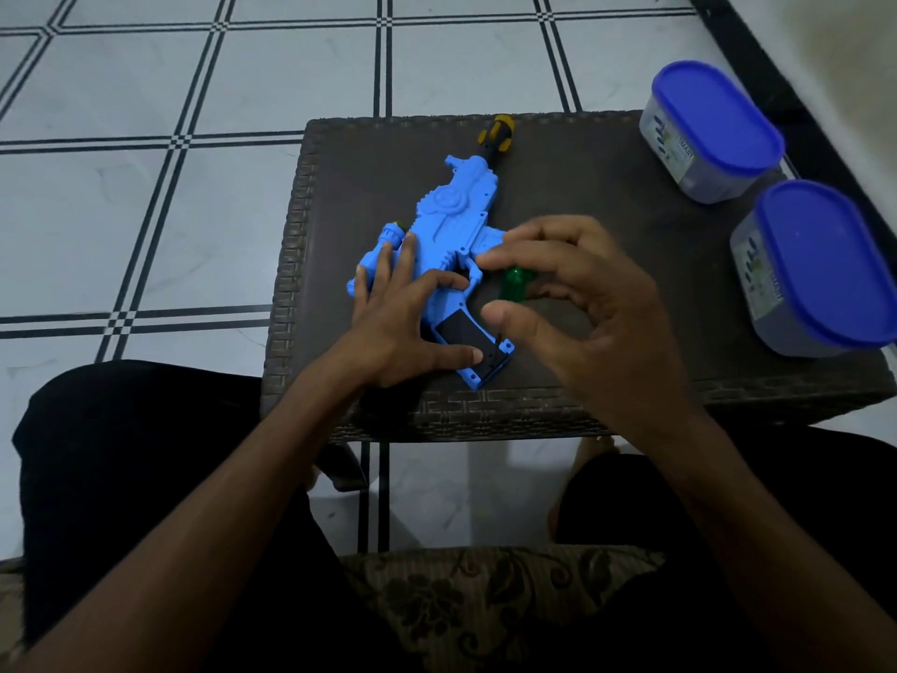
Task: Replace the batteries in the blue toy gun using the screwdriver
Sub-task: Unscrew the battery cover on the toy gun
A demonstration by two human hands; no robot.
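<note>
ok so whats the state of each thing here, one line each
toy gun: flat on the table, grip toward the person
left hand: pressing the toy gun down, fingers spread
right hand: holding the screwdriver
screwdriver: green handle, upright, tip at the grip's base
far container: lid on
near container: lid on

Blue toy gun (439,235) lies flat on the surface (606,225), barrel pointing far, grip near with dark compartment panel facing up. Green-handled screwdriver (515,284) stands upright, dark tip on the grip's near right corner.
</note>
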